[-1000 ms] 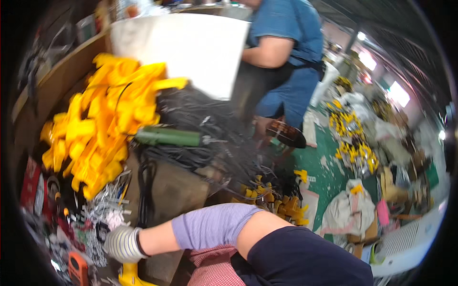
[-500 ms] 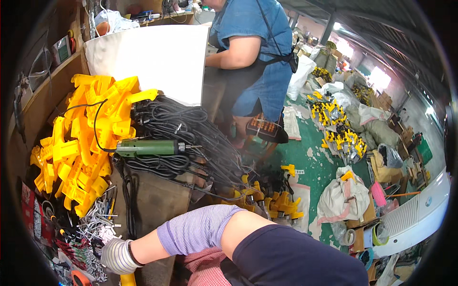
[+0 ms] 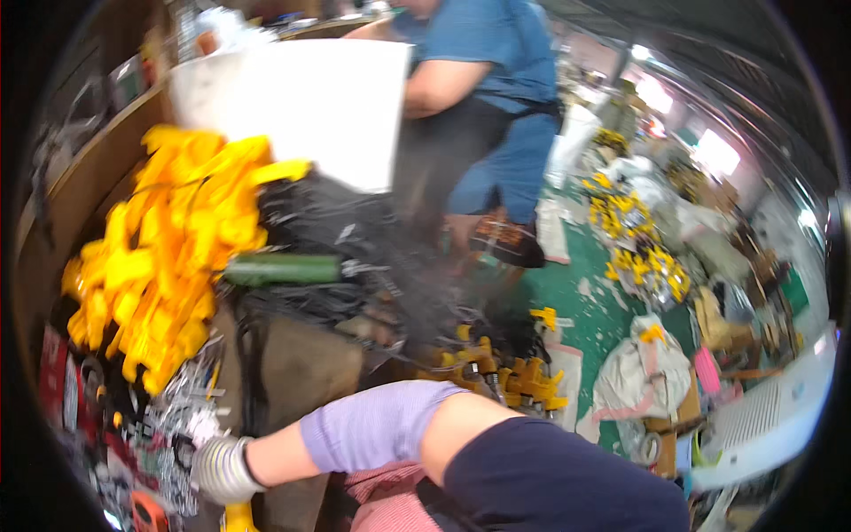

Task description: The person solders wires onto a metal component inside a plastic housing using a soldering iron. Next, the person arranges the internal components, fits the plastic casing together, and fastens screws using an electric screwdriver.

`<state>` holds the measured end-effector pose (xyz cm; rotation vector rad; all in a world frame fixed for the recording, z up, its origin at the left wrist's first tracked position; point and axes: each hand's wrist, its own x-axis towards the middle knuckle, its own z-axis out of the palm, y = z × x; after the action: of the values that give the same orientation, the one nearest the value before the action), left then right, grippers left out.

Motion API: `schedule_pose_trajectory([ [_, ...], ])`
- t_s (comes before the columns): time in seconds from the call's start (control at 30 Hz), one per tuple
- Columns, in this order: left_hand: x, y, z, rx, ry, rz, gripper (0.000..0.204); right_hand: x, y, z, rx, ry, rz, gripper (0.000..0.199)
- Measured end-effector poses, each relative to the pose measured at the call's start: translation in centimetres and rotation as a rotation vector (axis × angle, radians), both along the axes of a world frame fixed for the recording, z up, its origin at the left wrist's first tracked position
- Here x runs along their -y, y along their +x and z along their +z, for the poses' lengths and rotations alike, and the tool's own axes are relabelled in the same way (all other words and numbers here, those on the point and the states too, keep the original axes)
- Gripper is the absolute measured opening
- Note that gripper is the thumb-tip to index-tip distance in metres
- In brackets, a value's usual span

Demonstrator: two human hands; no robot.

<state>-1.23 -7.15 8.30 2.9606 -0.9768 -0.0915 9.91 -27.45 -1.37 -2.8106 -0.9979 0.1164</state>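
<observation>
Right hand point(image 3: 226, 468), in a striped glove, arm extended from the lower right; whether clenched or loose, cannot tell, the fingers being hidden; one yellow plastic piece point(image 3: 238, 517), directly below the glove, touching or just beside it, visible part running toward the lower edge, where it is cut off; right hand the nearer, left hand out of view; small metal parts point(image 3: 182, 403), heaped, just above the glove; green tool point(image 3: 284, 269), lying crosswise, farther up; lettering, none legible through the blur

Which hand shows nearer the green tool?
Right: the right hand is below and left of the green tool, apart from it. The left hand is out of view, its distance unknown.
</observation>
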Motion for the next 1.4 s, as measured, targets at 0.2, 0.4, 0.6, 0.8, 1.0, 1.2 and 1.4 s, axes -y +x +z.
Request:
schedule_pose_trajectory([
  [0.2,-1.7,1.6,-3.2,-0.095,-0.157,0.0,0.117,2.1,-0.3,2.2,-0.219,0.212,-0.047,0.026],
  [0.4,-1.5,1.5,-3.5,-0.059,-0.234,0.016,0.124,1.9,-1.4,2.4,-0.135,0.267,-0.222,0.031],
  [0.6,-2.2,1.1,-3.7,-0.06,-0.292,0.065,0.126,1.7,-1.4,1.8,-0.023,0.295,-0.211,0.031],
  [0.8,-2.8,0.8,-4.7,-0.022,-0.352,0.056,0.128,3.0,0.4,1.6,-0.27,0.433,-0.12,0.036],
  [1.0,-1.9,1.0,-4.0,-0.05,-0.216,0.045,0.127,2.4,-1.3,1.7,-0.066,0.305,-0.152,0.026],
  [1.2,-1.7,1.2,-3.5,-0.042,-0.263,0.027,0.129,1.7,-2.5,0.9,0.284,0.242,-0.261,0.027],
  [1.4,5.0,4.7,-4.1,-0.022,-0.421,0.131,0.11,2.3,-2.7,1.2,0.161,0.198,-0.284,0.02],
])
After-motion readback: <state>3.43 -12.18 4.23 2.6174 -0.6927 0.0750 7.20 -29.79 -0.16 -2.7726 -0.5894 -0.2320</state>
